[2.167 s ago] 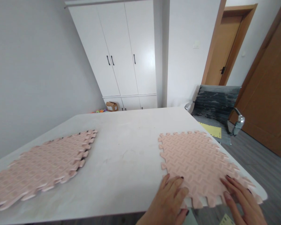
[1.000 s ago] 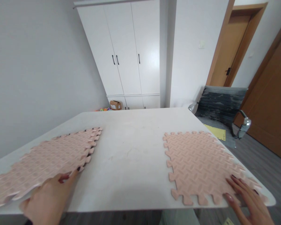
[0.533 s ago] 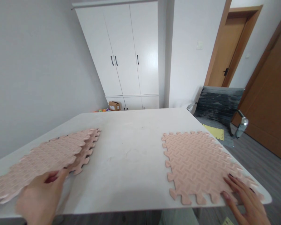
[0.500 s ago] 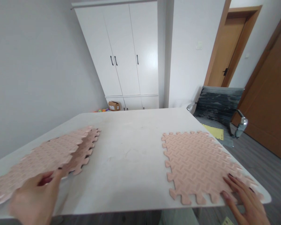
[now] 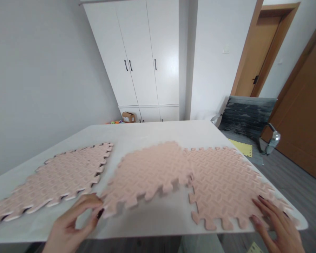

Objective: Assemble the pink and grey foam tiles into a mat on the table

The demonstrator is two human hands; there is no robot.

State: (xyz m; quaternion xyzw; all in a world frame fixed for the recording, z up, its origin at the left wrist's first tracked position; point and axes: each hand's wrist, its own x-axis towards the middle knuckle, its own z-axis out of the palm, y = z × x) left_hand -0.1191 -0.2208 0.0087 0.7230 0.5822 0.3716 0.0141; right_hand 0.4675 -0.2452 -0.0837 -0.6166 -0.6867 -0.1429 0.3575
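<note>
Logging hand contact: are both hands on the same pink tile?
No: the left hand pinches the middle tile, and the right hand rests on the right-hand tile.

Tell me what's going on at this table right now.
The person's left hand pinches a pink interlocking foam tile by its near left corner, over the white table. Blur hides whether it touches the second tile, which lies flat to its right, under the right hand. A third tile lies to the left.
</note>
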